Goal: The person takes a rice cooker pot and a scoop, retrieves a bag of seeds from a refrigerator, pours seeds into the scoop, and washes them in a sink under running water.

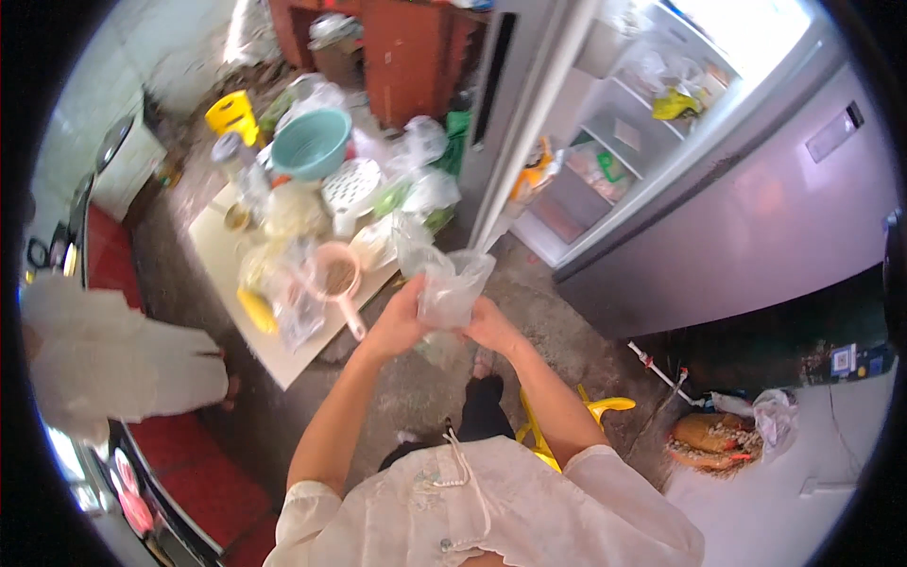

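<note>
Between both hands is a clear plastic bag (pixel 453 294), its wide crumpled top spread upward. My left hand (pixel 400 322) grips the bag's left side, and my right hand (pixel 489 326) has hold of its lower right side. What the bag contains, if anything, cannot be made out. Left of my left hand, a pink long-handled strainer or ladle (pixel 339 273) with something brown in its bowl lies on a low pale table (pixel 283 368). Beside it are clear plastic bags (pixel 301 312) and a yellow elongated item (pixel 256 310).
A teal basin (pixel 312 145), a white perforated scoop (pixel 351 188) and several bags crowd the low table. At right a refrigerator (pixel 708 212) stands with one door (pixel 503 106) swung out. A yellow stool (pixel 538 432) is by my legs. Another person (pixel 134 361) stands at left.
</note>
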Demonstrator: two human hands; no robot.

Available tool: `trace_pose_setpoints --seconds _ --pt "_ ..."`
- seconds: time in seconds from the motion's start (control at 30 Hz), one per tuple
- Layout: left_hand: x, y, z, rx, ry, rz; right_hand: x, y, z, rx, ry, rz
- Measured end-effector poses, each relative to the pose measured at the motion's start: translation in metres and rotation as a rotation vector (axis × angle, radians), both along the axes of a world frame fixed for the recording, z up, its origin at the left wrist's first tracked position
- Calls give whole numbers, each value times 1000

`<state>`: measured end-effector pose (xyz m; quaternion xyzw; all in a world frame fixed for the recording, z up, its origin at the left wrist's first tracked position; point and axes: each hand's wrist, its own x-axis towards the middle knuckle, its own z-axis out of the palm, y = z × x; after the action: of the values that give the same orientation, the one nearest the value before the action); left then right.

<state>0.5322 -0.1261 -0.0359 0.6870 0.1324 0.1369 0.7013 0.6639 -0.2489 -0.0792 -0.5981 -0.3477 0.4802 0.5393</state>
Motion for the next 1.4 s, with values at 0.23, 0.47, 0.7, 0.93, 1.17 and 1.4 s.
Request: trace_pose_setpoints --seconds 0.23,0.47,0.7,0.93,1.17,1.4 --pt "143 -32 -34 419 202 -41 154 -58 -18 -141 170 -459" --pt "266 -56 -88 349 164 4 274 -78 -30 -210 190 -556" --pt "235 -57 -101 241 392 8 461 -27 -29 -9 -324 -989" --pt "169 -84 -136 89 566 249 586 2 -25 -206 -172 -1101" --pt "91 -72 -157 -54 587 692 350 36 -14 38 -279 -413" --pt "18 -35 -108 99 771 1239 190 88 57 468 -984 378"
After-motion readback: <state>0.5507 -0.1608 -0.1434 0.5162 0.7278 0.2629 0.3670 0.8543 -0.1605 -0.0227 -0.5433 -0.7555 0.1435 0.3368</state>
